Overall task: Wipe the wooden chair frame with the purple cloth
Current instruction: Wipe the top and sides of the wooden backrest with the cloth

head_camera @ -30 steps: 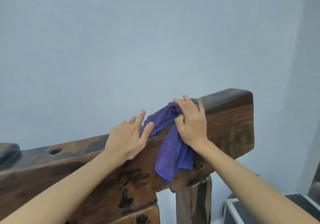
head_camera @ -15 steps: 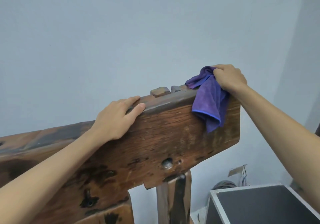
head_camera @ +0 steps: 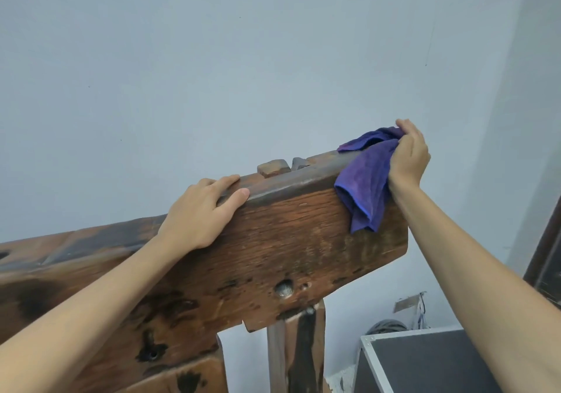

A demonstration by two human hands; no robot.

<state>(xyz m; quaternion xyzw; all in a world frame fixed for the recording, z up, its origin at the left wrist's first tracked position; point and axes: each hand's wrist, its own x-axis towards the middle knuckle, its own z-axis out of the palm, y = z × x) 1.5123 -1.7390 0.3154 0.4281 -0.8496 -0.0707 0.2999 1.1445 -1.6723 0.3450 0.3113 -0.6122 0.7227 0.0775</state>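
Right hand: the right hand (head_camera: 408, 157) is clenched on the purple cloth (head_camera: 365, 180), pressing it over the far end of the wooden top rail (head_camera: 273, 235).
Left hand: the left hand (head_camera: 202, 210) grasps nothing; it lies flat, palm down on the rail's top edge, fingers spread, apparently bracing.
Cloth position: bunched over the top right corner, a loose flap hanging down the front face.
Step in hand: judged to be wiping the rail end and corner.
Technique: wrap the cloth round the end grain; keep pressure even; gather the flap so it does not snag the joint peg (head_camera: 272, 167).
Remaining: front face, upright post (head_camera: 296, 353) look undone.
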